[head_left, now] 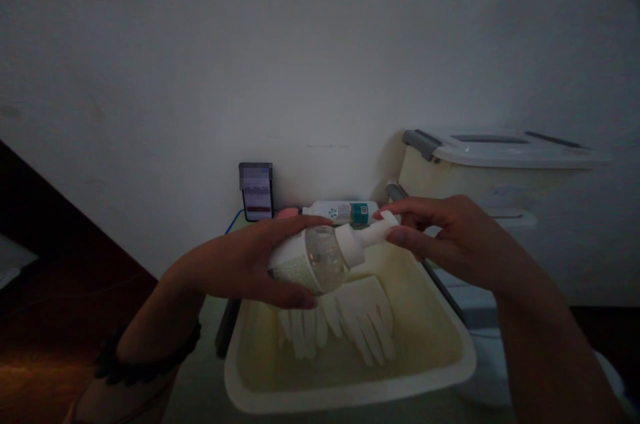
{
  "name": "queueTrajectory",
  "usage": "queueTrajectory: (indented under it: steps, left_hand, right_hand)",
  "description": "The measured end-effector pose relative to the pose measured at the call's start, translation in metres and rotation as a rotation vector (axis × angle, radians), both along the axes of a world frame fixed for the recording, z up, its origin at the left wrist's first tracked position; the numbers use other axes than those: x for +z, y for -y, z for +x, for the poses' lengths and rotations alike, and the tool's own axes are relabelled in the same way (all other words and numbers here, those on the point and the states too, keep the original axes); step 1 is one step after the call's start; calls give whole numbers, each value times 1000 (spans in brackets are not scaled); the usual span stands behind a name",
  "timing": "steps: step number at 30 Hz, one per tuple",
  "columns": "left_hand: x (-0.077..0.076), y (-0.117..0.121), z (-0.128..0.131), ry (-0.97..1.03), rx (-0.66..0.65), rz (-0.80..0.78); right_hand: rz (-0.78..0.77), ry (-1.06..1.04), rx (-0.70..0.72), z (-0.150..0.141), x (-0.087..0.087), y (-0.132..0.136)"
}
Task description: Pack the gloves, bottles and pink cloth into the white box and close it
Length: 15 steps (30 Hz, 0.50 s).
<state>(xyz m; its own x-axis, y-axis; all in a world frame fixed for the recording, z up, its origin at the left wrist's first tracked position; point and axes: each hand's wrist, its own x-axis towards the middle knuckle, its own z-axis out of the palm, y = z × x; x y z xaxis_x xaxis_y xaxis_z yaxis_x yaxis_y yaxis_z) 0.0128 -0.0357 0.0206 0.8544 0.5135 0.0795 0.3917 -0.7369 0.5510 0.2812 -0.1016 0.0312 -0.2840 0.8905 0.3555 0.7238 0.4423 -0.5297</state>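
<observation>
Dim scene, head view looking down at a pale plastic tub (453,371) on a worktop (200,384). Left hand (235,264) holds a pump bottle (313,261) on its side above the tub, fingers (280,294) wrapped around the body from below and behind, thumb along the top. Bottle is clear in the middle with a white lower part, tilted so the pump end points right and slightly up. Right hand (450,237) is at the white pump head (373,236), fingertips pinching the nozzle, thumb under it and index finger over it. Both hands are closed on the same bottle, one at each end. Dark band on the left wrist (145,361).

Inside the tub, under the bottle, lies a pair of white gloves (350,324), fingers spread, pointing toward the near rim. They look flat on the tub floor; cannot tell if there is liquid in the tub.

Behind the tub, against the wall (320,44): a phone (257,192) stands upright with its screen lit, a blue cable (233,221) runs off just left of it. Beside the phone to the right a second bottle (343,212) lies on its side, white with a teal label. Far right, a lidded storage box (500,161) with grey latches, lid on, stands next to the tub. Dark floor (50,317) at left.
</observation>
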Motion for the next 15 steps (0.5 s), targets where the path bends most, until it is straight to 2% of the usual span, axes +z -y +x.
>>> queueTrajectory:
  steps: [5,9,12,15]
  left_hand:
    - [2,0,1,-44,30,19]
    - [3,-1,2,-87,30,4]
    - [2,-2,2,-124,22,-10]
    - [1,-1,1,-193,16,-25]
  right_hand:
    - [31,0,83,4,-3,-3]
    - [-80,43,142,5,-4,-4]
    - [-176,97,125,1,-3,-3]
    - [-345,153,78,-5,-3,-2]
